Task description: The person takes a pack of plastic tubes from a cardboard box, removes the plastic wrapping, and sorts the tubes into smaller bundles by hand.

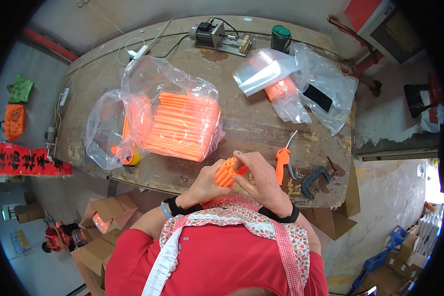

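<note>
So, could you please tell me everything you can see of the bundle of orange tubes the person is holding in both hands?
The bundle of orange tubes is a small handful of smooth, bright orange, plastic-looking sticks of like length, packed side by side. It lies tilted, its round ends pointing up and right. The left hand cups it from below and the right hand closes over its right side. It is held just above the near edge of the worn wooden table, touching only the hands.

Bright orange tubes (pixel 227 171) fill a clear plastic bag (pixel 172 116) on the worn brown table (pixel 246 123), beside orange-handled pliers (pixel 282 163), a dark clamp (pixel 314 178), a green-lidded black jar (pixel 280 38) and a floral, red-checked apron (pixel 241 219) over red.
</note>
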